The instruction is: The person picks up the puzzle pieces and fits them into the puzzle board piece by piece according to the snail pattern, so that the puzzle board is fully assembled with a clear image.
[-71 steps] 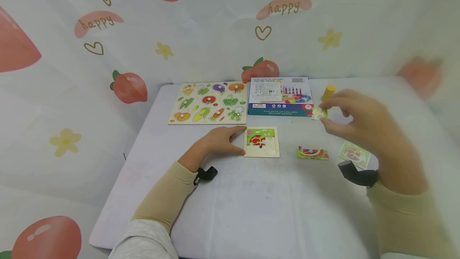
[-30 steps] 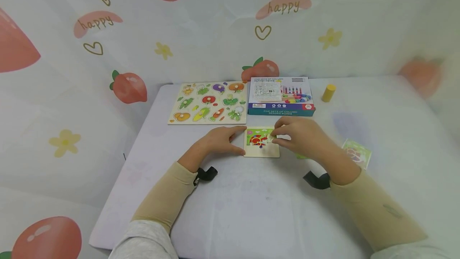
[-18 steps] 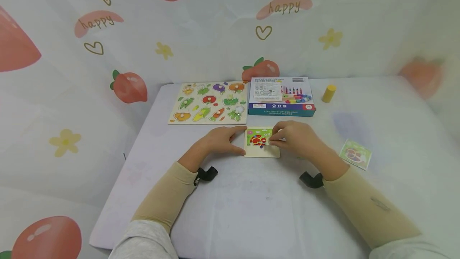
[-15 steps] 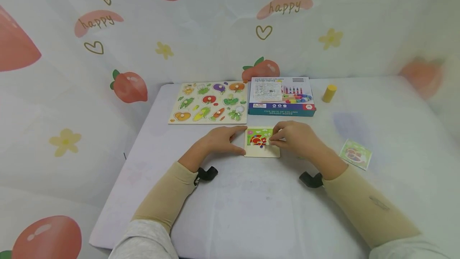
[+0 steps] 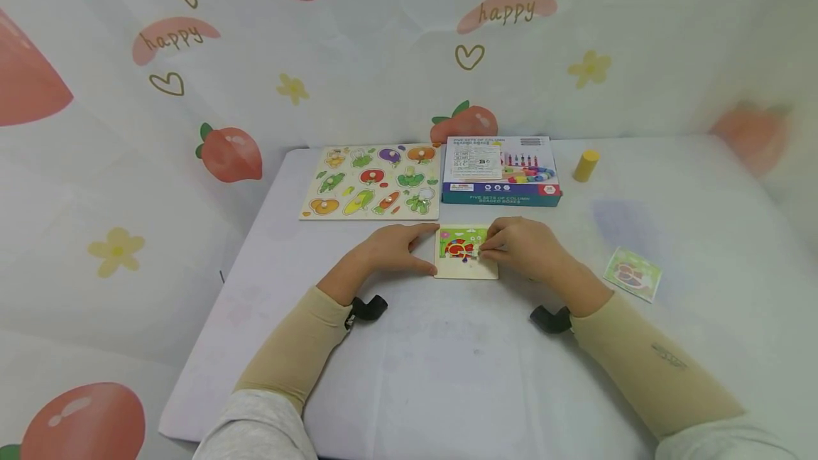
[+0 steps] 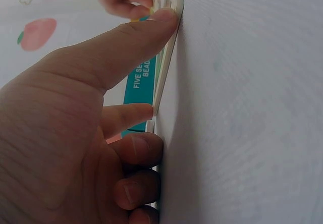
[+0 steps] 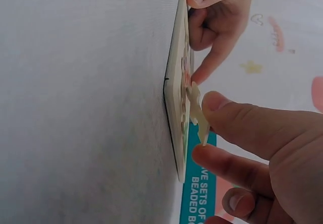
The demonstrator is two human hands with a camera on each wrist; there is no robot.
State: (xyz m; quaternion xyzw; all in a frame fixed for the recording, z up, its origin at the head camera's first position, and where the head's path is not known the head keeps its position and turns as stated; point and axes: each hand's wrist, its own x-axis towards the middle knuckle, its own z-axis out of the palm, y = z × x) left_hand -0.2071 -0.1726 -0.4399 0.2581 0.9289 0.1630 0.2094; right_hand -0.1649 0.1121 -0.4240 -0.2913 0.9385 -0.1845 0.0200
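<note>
A: In the head view, what writing can you read?
B: The blue box [image 5: 500, 170] shows "FIVE SETS OF COLUMN BEADED BOXES", and the backdrop says "happy". In front of the box the small puzzle board [image 5: 466, 253] lies on the table [image 5: 447, 360], with a green and red picture. The left hand [image 5: 390, 250] presses its left edge with the fingers almost straight. The right hand [image 5: 520, 247] pinches a puzzle piece [image 5: 481, 250] over the board's right part.
A: And the left wrist view?
B: The thumb [image 6: 126, 42] lies along the board's edge [image 6: 169, 57]; "FIVE SE… BEAD…" is readable behind.
A: The right wrist view?
B: Thumb and forefinger clamp the pale piece [image 7: 197, 114], which touches the board [image 7: 177, 98] tilted. "VE SETS OF… BEADED BO…" shows below.
</note>
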